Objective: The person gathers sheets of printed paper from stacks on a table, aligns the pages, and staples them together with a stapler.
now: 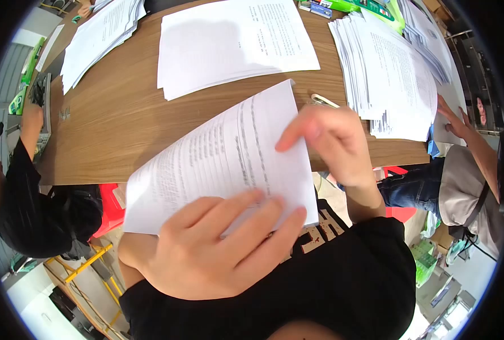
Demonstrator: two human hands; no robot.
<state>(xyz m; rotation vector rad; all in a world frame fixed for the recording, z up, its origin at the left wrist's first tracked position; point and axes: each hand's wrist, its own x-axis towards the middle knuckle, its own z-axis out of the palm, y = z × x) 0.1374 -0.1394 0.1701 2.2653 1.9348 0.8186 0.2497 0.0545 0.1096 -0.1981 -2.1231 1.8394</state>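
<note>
Printed sheets (206, 147), curved and tilted, are held up in front of my chest at the table's front edge. My left hand (223, 243) lies across their lower part, its fingers extended and slightly blurred, with the thumb side hidden. At the right edge of the sheets is my right hand (328, 141), its index finger bent toward the paper and its other fingers curled; whether it pinches the paper cannot be made out. A flat stack of printed pages (235, 45) lies beyond the sheets.
On the wooden table (104, 130) are a paper stack (101, 37) at the back left, a thick stack (388, 73) at the right, a stapler-like object (324, 101) and green packages (371, 7). One person sits left; another person's hand (453, 119) rests at the right.
</note>
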